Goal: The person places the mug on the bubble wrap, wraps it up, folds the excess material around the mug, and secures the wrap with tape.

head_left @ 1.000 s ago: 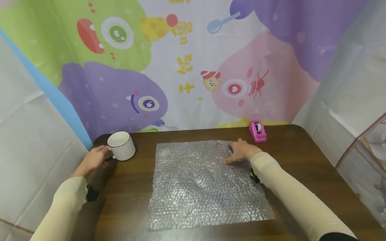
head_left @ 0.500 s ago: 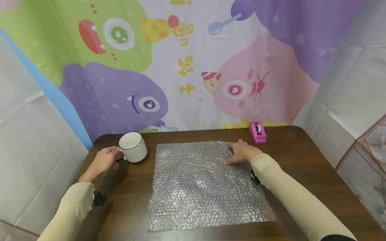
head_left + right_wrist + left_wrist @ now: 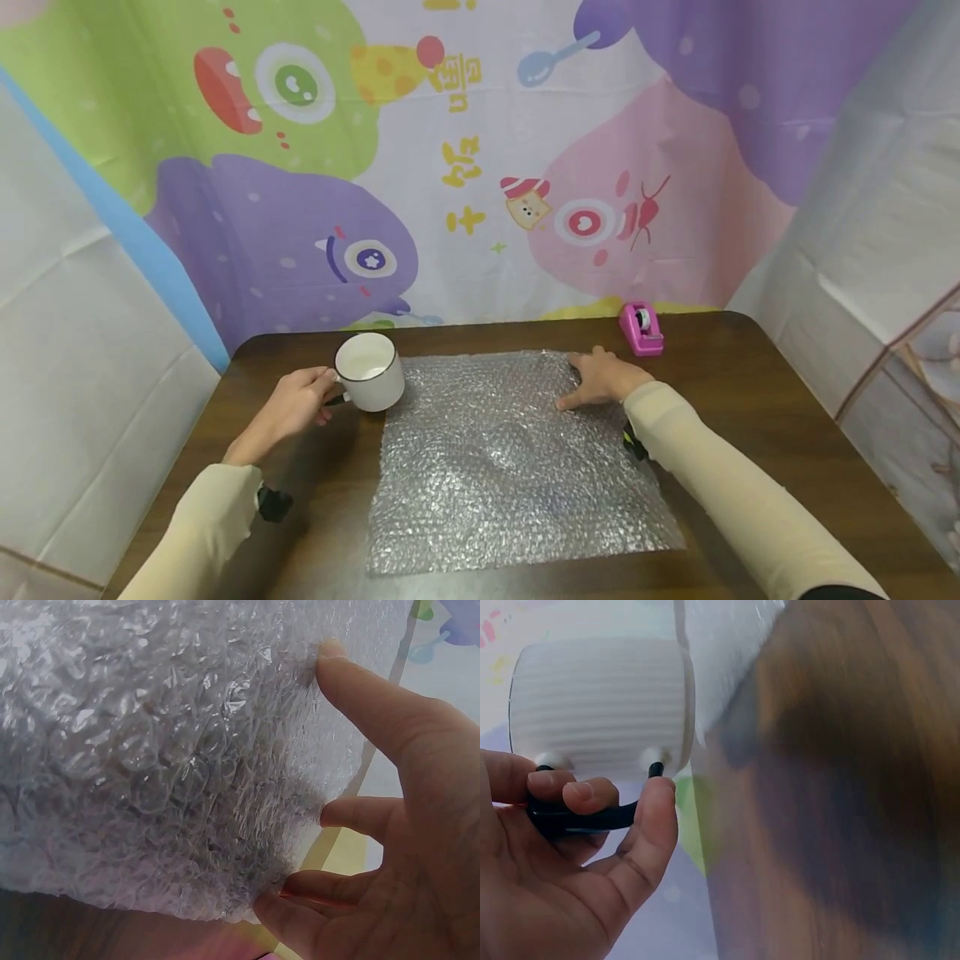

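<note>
A white mug (image 3: 372, 379) with a dark rim overlaps the left edge of the bubble wrap sheet in the head view. My left hand (image 3: 298, 402) grips its black handle (image 3: 592, 819), fingers curled through and around it in the left wrist view. The ribbed wall of the mug (image 3: 604, 701) stands just beyond the fingers. The clear bubble wrap (image 3: 510, 475) lies spread on the table. At its far right corner my right hand (image 3: 602, 379) rests with fingers spread, fingertips touching the bubble wrap (image 3: 172, 765) in the right wrist view.
A pink tape dispenser (image 3: 642, 328) stands at the back right of the brown wooden table (image 3: 738, 400). Behind the table hangs a cartoon-printed curtain (image 3: 480, 275). Pale sheets hang at both sides.
My left hand has carried the mug to the right, from the table's left end to the bubble wrap's left edge. The right hand has stayed on the corner of the bubble wrap.
</note>
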The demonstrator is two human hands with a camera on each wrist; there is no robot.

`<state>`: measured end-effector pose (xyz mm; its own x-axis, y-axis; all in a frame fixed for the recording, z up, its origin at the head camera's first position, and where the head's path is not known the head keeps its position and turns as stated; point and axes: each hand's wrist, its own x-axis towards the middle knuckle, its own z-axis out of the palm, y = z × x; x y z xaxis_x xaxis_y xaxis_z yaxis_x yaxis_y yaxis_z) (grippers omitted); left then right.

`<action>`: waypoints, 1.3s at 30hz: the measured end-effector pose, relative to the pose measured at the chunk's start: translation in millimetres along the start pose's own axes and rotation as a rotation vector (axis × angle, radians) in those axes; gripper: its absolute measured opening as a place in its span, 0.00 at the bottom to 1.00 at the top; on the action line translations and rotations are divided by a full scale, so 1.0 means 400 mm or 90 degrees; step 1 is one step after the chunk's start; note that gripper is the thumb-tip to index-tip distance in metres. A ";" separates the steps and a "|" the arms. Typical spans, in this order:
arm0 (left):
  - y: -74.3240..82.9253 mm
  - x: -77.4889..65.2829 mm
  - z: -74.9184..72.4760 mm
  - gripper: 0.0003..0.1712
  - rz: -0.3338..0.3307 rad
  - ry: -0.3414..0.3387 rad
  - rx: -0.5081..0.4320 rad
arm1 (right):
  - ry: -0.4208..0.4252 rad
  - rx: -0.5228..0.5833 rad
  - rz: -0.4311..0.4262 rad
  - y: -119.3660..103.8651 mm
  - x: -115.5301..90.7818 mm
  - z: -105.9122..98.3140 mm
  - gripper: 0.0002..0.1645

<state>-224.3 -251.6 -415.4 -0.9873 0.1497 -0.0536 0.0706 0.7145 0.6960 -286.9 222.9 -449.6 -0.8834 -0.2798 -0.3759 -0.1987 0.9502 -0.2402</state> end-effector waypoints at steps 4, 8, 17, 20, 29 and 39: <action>0.030 -0.005 0.016 0.24 0.014 -0.001 -0.002 | 0.003 -0.002 -0.002 0.001 0.001 -0.002 0.64; 0.047 -0.007 0.037 0.22 0.033 -0.004 0.003 | 0.000 0.005 0.006 0.003 0.001 -0.003 0.64; 0.066 -0.008 0.078 0.22 0.063 -0.020 -0.001 | 0.002 0.004 0.006 0.001 0.012 0.006 0.64; 0.076 -0.007 0.087 0.21 0.070 -0.023 0.001 | 0.002 0.006 0.006 -0.001 0.013 0.006 0.64; 0.104 0.005 0.144 0.23 0.076 -0.061 -0.028 | 0.000 0.013 0.009 0.001 0.010 0.004 0.64; 0.143 0.018 0.189 0.24 0.105 -0.101 -0.028 | 0.003 0.024 0.006 0.004 0.007 0.003 0.64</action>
<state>-216.5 -157.8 -430.2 -0.9282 0.3693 -0.0458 0.2191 0.6420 0.7347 -289.3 223.2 -452.2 -0.8874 -0.2700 -0.3737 -0.1745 0.9469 -0.2700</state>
